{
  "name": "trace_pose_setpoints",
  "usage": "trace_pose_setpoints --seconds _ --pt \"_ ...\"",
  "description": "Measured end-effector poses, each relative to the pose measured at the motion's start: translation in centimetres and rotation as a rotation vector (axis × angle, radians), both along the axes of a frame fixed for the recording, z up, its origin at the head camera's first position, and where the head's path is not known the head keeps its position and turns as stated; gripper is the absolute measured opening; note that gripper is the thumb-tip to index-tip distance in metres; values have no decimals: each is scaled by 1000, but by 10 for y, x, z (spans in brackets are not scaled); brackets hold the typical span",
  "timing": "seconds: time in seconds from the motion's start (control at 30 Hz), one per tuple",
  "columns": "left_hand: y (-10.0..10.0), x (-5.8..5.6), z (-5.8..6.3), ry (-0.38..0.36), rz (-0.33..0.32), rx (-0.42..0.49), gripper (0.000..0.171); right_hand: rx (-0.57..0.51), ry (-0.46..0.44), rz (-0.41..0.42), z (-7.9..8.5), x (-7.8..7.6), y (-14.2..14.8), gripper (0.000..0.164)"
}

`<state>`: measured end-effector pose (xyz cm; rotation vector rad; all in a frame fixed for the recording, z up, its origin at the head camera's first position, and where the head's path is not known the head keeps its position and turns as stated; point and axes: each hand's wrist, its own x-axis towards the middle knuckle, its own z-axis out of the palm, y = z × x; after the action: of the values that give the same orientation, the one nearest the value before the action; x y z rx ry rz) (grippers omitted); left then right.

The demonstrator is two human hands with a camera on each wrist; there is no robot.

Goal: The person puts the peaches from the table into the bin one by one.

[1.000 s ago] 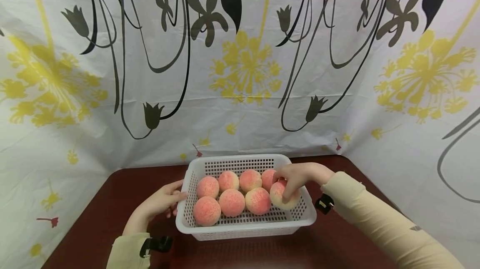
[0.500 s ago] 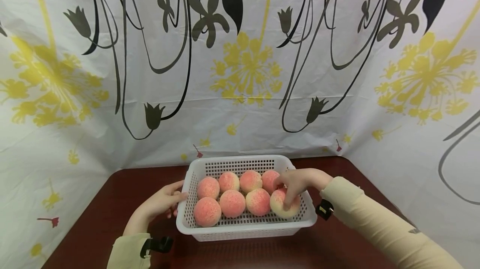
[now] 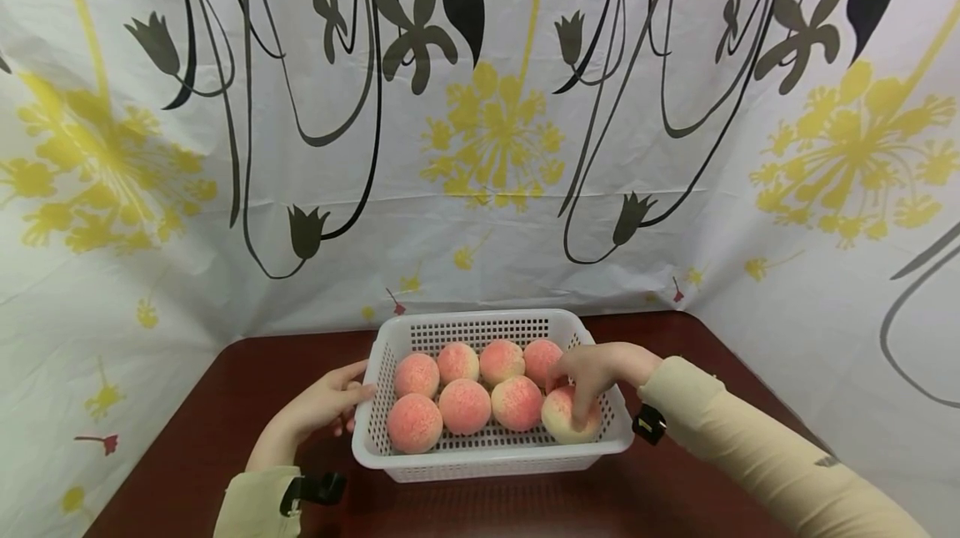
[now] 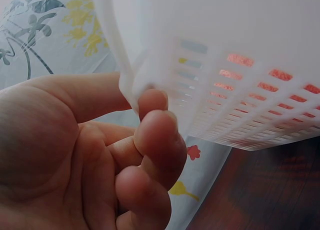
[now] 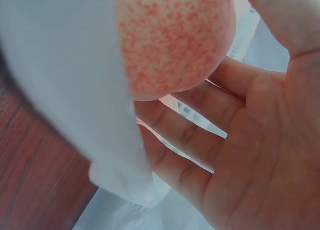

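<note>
A white plastic basket [image 3: 491, 460] with a slotted weave holds two rows of pink-and-yellow peaches [image 3: 465, 406]. At its left end my left hand [image 3: 322, 404] grips the rim, thumb over the edge. In the left wrist view the fingers of that hand [image 4: 95, 135] curl below the basket rim [image 4: 117, 50]. My right hand [image 3: 600, 369] reaches over the basket's right end and holds the front-right peach [image 3: 561, 419], thumb in front. Seen from the right wrist, this peach [image 5: 175, 40] sits against the thumb and fingers, partly hidden by the basket wall [image 5: 65, 80].
The basket stands on a dark red-brown table [image 3: 300, 363]. Behind and on both sides hangs a white curtain [image 3: 480, 263] with yellow and grey flower prints. Black straps with small devices [image 3: 648, 424] sit at both wrists.
My right hand has lowered the peach toward the front right of the basket, bringing it into line with the front row. The left hand and the basket have stayed still.
</note>
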<state>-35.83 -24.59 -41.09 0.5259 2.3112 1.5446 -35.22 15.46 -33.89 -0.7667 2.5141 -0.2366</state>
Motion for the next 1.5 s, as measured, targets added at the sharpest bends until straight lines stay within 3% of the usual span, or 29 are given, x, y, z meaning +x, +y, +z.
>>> trace_pose_setpoints --seconds 0.3,0.47,0.8,1.07,1.5 --pt "1 1 0 -2 3 5 61 -22 -48 45 -5 -2 -1 54" --pt "1 0 -1 2 5 3 62 -9 -6 75 -8 -2 0 53" --pt "1 0 -2 10 -1 1 60 -14 -35 93 -16 -2 1 62" --pt "1 1 1 2 3 6 60 2 11 198 -17 -2 2 62" --pt "0 1 1 -9 -4 12 60 -62 -21 163 -18 1 4 54"
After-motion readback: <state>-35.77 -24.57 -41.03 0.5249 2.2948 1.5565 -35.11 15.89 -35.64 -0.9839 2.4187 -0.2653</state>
